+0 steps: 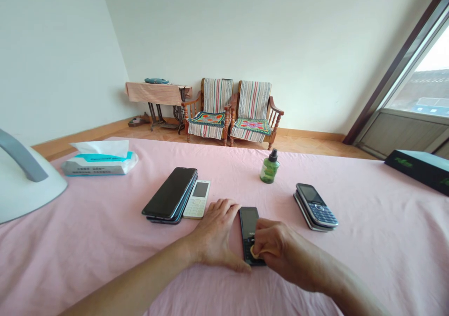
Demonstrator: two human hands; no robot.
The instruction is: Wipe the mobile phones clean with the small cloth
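A black keypad phone (249, 220) lies face up on the pink cloth in front of me. My left hand (217, 236) braces it from the left, with the fingertips at its top corner and the thumb at its bottom edge. My right hand (277, 246) is closed in a pinch on a small yellowish cloth (255, 252), pressed against the phone's keys. Most of that cloth is hidden by my fingers. Left of my left hand lies a white keypad phone (197, 199), beside a stack of dark smartphones (171, 193).
At right is a stack of keypad phones (316, 207), with a green spray bottle (270, 167) farther back. A tissue pack (100, 162) and a white, grey-handled object (28, 190) stand left. A black box (417, 170) sits far right. Two chairs (218, 96) are beyond the pink-covered surface (224, 166).
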